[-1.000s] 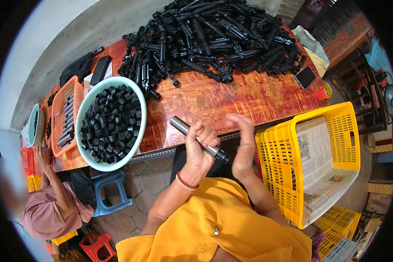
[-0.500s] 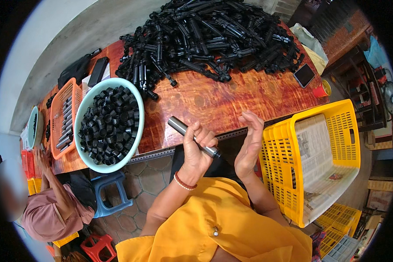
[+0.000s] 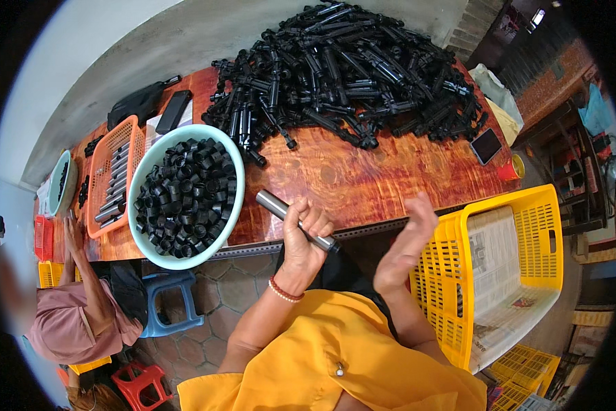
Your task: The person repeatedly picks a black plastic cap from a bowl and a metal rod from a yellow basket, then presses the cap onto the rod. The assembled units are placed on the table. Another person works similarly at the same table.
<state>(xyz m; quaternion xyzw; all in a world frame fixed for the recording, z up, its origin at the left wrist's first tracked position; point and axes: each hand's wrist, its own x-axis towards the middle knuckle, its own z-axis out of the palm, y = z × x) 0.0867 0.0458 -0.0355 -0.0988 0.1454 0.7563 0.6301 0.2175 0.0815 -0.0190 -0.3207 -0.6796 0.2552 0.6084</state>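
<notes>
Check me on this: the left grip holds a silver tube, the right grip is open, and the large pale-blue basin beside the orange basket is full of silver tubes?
Not quite: the large pale-blue basin is full of short black rings, as the head view shows. The rest stands: left grip holding a silver tube, right grip open, basin beside the orange basket.

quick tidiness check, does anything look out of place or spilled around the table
Nothing looks plainly spilled or damaged. The red container sits at the edge of the table, near the phone, an odd spot because it might get knocked off.
</notes>
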